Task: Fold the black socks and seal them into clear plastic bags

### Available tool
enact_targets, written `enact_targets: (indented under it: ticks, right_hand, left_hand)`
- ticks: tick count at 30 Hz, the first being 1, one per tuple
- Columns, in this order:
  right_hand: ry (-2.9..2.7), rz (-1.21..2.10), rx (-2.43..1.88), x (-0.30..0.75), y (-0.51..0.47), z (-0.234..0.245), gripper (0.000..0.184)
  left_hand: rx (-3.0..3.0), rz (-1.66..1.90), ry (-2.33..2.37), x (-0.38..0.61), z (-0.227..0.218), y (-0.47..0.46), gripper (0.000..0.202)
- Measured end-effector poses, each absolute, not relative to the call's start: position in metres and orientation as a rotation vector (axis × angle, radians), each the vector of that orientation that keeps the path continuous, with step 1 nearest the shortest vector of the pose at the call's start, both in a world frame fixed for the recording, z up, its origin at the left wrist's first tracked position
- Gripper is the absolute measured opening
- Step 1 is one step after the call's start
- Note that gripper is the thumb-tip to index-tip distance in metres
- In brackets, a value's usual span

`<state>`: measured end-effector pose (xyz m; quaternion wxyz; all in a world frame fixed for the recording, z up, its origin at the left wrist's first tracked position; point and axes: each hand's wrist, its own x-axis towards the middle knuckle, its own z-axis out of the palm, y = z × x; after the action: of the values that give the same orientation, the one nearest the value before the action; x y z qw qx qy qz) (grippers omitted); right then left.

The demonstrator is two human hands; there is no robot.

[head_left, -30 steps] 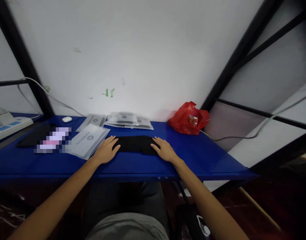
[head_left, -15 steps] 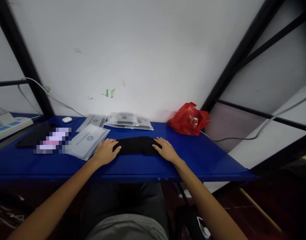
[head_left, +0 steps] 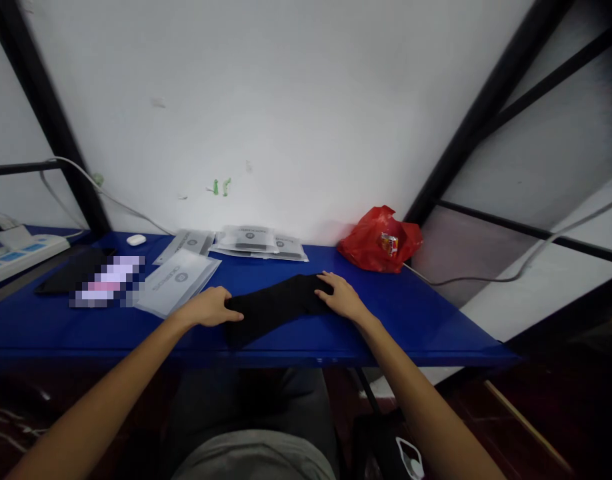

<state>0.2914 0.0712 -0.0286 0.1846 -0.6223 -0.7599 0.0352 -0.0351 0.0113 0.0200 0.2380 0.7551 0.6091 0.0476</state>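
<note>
A long, flat piece of folded black cloth lies slantwise on the blue table, its left end nearer to me and its right end farther back. My left hand pinches the left end, thumb on top and the other fingers curled at the edge, partly hidden. On the right end rests my right hand, its fingers spread over the cloth and its thumb apart from them. Left of my left hand lie clear, printed plastic packets.
More packets lie along the wall. A red plastic bag stands at the back right of the table. To the left are a blurred-out phone, a black flat object, a white earbud case and a power strip.
The cloth has turned from lying level to a slant, its left end drawn toward me. My left hand has closed on that end and come nearer; my right hand has shifted slightly right.
</note>
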Motion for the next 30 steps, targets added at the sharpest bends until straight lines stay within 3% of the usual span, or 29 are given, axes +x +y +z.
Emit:
enact_targets:
  ticks: [9, 15, 21, 27, 30]
  right_hand:
    - [-2.144, 0.169, -1.530, 0.292, 0.061, -0.023, 0.044]
    - [-2.097, 0.046, -1.708, 0.307, 0.069, -0.035, 0.048]
    - [-2.112, 0.045, -1.743, 0.312, 0.071, -0.049, 0.047]
    - [-2.123, 0.037, -1.746, 0.311, 0.070, -0.047, 0.048]
    - [-2.115, 0.050, -1.745, 0.311, 0.069, -0.047, 0.047]
  left_hand:
    - [2.112, 0.423, 1.776, -0.076, 0.033, 0.025, 0.026]
    - [2.031, 0.489, 2.071, -0.094, 0.059, 0.039, 0.029]
    - [2.023, 0.472, 2.024, -0.078, 0.064, 0.048, 0.042]
    - [2.018, 0.538, 1.925, -0.053, 0.066, 0.053, 0.035]
    - [1.871, 0.647, 1.797, -0.037, 0.056, 0.049, 0.041]
